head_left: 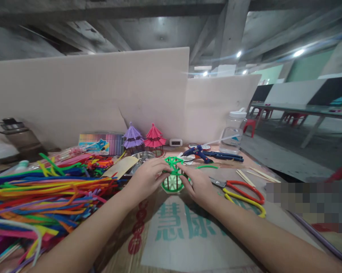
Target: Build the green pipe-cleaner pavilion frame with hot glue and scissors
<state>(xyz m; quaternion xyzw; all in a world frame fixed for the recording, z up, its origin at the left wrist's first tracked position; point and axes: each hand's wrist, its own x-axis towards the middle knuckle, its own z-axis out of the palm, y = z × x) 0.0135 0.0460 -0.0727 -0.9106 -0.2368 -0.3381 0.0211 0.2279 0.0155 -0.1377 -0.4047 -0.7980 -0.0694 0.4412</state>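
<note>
Between my two hands stands a small green pavilion frame [172,184] of fuzzy pipe cleaners, with dark brown posts and a spoked base. My left hand [149,176] pinches a green strip at its left side, thumb below and fingers above. From the right, my right hand [198,184] has its fingertips on the same green ring. The fingers partly cover the middle of the frame. A loose green pipe cleaner [207,166] lies just beyond my right hand. Scissors [240,193] with red and yellow handles rest right of that hand.
Piles of colourful pipe cleaners [46,197] spread over the left side. Behind stand a purple model pavilion [133,138] and a pink one [154,138]. A blue glue gun [198,153], pliers [225,156], a clear bottle [233,132] and wooden sticks [246,178] lie or stand at right.
</note>
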